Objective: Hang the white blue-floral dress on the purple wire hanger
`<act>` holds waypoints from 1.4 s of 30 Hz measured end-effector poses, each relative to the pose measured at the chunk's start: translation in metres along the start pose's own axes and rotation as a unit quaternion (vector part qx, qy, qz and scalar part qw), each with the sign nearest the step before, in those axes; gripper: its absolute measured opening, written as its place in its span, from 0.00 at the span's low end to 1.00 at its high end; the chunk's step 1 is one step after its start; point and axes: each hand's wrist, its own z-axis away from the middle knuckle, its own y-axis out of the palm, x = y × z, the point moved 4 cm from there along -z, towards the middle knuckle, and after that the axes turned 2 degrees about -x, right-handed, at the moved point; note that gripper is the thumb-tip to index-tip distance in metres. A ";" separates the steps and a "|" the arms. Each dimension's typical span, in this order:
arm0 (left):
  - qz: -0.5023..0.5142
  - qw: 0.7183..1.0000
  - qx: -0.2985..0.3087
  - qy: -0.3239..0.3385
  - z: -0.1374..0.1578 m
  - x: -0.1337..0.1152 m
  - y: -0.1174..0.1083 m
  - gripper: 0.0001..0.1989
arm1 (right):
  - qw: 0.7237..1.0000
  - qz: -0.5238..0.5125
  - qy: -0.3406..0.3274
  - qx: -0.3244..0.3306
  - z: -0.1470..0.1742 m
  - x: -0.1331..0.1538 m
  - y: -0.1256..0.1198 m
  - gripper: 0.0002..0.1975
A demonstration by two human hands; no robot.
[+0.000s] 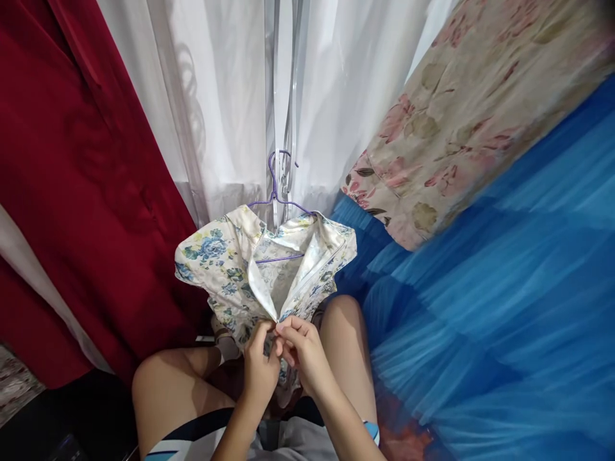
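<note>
A white dress with blue flowers (pixel 230 269) hangs on a purple wire hanger (pixel 275 196) in front of me. Its opening is spread in a V that narrows down to my fingers. My left hand (pixel 261 355) pinches the fabric just below the left side of that V. Close beside it, my right hand (pixel 298 346) has thumb and finger pressed together at the V's lowest point, where a small zipper pull seems to sit, mostly covered by the fingertips. The lower part of the dress hangs behind my hands, between my knees.
White curtains (pixel 225 96) hang behind the hanger. Red cloth (pixel 96 179) drapes down the left side. To the right hang a pink-flowered beige cloth (pixel 432 147) and blue tulle (pixel 504 307). A black surface (pixel 81 416) lies at the lower left.
</note>
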 end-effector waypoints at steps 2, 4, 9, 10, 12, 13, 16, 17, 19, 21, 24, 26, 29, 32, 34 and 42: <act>0.001 1.000 0.012 0.007 -0.003 -0.006 0.005 0.06 | 1.000 -0.014 -0.024 -0.010 -0.004 0.016 0.004 0.12; -0.015 0.999 0.046 0.017 -0.007 -0.008 0.003 0.07 | 0.998 -0.028 -0.046 -0.011 -0.017 0.043 0.010 0.11; -0.067 0.989 0.127 0.022 -0.009 0.007 -0.016 0.07 | 0.993 -0.039 -0.111 0.030 -0.073 0.124 0.048 0.09; -0.075 0.988 0.134 0.019 -0.008 0.012 -0.021 0.07 | 0.991 -0.047 -0.120 0.036 -0.083 0.135 0.057 0.09; -0.087 0.986 0.143 0.013 -0.011 0.020 -0.032 0.08 | 0.988 -0.059 -0.137 0.046 -0.094 0.145 0.071 0.09; -0.090 0.985 0.148 0.012 -0.015 0.022 -0.037 0.08 | 0.986 -0.062 -0.147 0.047 -0.096 0.146 0.076 0.09; -0.078 0.989 0.117 0.036 -0.045 0.009 -0.059 0.08 | 0.984 -0.043 -0.172 0.035 -0.090 0.135 0.080 0.10; -0.068 0.993 0.082 0.052 -0.061 -0.002 -0.068 0.10 | 0.982 -0.030 -0.182 0.029 -0.086 0.131 0.079 0.11; -0.053 0.995 -0.015 0.088 -0.099 -0.029 -0.087 0.15 | 0.979 -0.001 -0.202 0.025 -0.078 0.127 0.077 0.12; -0.065 0.986 -0.050 0.145 -0.136 -0.060 -0.094 0.19 | 0.974 0.029 -0.222 0.033 -0.073 0.129 0.075 0.14; -0.099 0.964 -0.017 0.245 -0.174 -0.095 -0.084 0.12 | 0.965 0.079 -0.247 0.038 -0.074 0.135 0.072 0.15; -0.124 0.950 -0.021 0.285 -0.183 -0.108 -0.075 0.08 | 0.961 0.095 -0.259 0.036 -0.082 0.135 0.068 0.15; -0.131 0.943 -0.074 0.297 -0.183 -0.118 -0.073 0.07 | 0.965 0.090 -0.245 0.036 -0.098 0.118 0.058 0.14; -0.089 0.946 -0.166 0.264 -0.192 -0.115 -0.099 0.08 | 0.974 0.104 -0.199 0.027 -0.103 0.092 0.041 0.16; -0.053 0.947 -0.219 0.228 -0.205 -0.095 -0.127 0.09 | 0.979 0.110 -0.172 0.029 -0.095 0.079 0.031 0.17; 0.069 0.954 -0.280 -0.080 -0.189 0.076 -0.137 0.09 | 0.981 0.120 -0.139 0.066 -0.056 0.065 0.026 0.14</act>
